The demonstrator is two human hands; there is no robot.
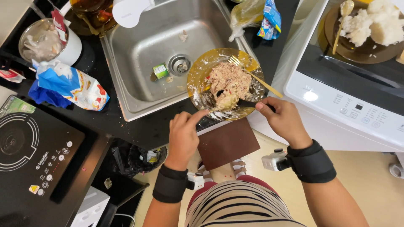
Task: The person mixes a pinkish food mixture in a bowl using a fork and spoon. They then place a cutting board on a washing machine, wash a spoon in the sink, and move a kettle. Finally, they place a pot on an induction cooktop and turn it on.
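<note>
The person stood at the sink (139, 54) with a round yellow plate (198, 75) sitting on its corner, partly over the black surface (139, 130). On the plate lay a heap of mashed pinkish food (229, 80) and a fork (252, 75).

The right hand (284, 120) was at about 4 o'clock from the plate. Its grip was clenched around the dark handle of a spoon (235, 101). The spoon's long line ran from 3 o'clock to 9 o'clock, with the bowl end pointing toward the left hand. A lump of pale food (226, 102) sat on the bowl end.

The left hand (183, 136) was at about 7 o'clock from the plate. It held nothing. Most fingers were curled in, and one finger (201, 114) reached out toward 2 o'clock, to the plate's near rim and the lump. It looked like the fingertip touched the food, but the view there was too crowded to be sure.

So the lump lay between the two hands, a bit nearer the left fingertip than the right hand's knuckles.

The fork lay slanted, with its prongs at 11 o'clock and its handle at 4 o'clock, hanging over the plate's rim.

A brown board (227, 143) lay just below the plate. A blue and white bag (73, 86) sat at 9 o'clock on the surface.
</note>
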